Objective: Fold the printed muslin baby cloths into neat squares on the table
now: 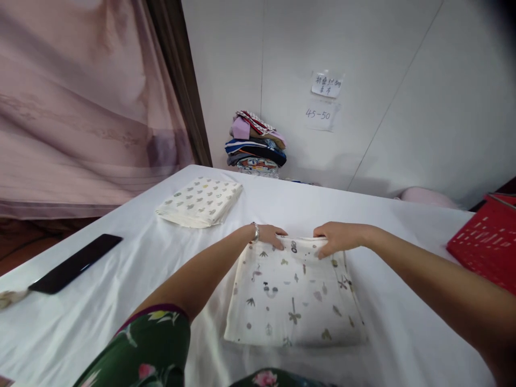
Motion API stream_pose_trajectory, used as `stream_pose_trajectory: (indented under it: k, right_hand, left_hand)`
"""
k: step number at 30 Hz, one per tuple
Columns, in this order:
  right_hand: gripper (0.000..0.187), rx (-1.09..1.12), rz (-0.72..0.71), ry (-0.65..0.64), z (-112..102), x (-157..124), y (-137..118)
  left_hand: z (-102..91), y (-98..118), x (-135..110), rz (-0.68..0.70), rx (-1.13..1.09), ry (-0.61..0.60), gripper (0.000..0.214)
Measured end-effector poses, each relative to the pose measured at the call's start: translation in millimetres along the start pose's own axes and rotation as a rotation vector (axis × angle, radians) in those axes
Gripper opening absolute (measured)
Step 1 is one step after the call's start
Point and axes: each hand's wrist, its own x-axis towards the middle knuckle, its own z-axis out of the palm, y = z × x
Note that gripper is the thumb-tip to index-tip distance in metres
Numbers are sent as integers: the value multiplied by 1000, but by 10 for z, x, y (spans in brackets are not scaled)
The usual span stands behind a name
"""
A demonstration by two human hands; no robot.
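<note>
A cream cloth (294, 295) with small grey prints lies folded flat on the white table (121, 301) in front of me. My left hand (272, 235) pinches its far edge at the left. My right hand (336, 237) grips the same far edge a little to the right. Both hands have their fingers curled over the fabric. A bracelet sits on my left wrist.
A second folded cream cloth (200, 201) lies at the far left of the table. A black phone (76, 263) rests near the left edge. A stack of folded clothes (256, 144) stands by the wall. A red basket (487, 242) sits at the right.
</note>
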Motion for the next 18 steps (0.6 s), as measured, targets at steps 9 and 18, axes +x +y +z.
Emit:
stream_pose_trajectory:
  k: [9, 18]
  right_hand:
    - [29, -82, -11, 84, -78, -303, -158]
    - [39, -239, 3, 583, -631, -645, -197]
  left_hand:
    - [-164, 189, -273, -18, -7, -41, 38]
    - [-817, 930, -1066, -57, 452, 708, 41]
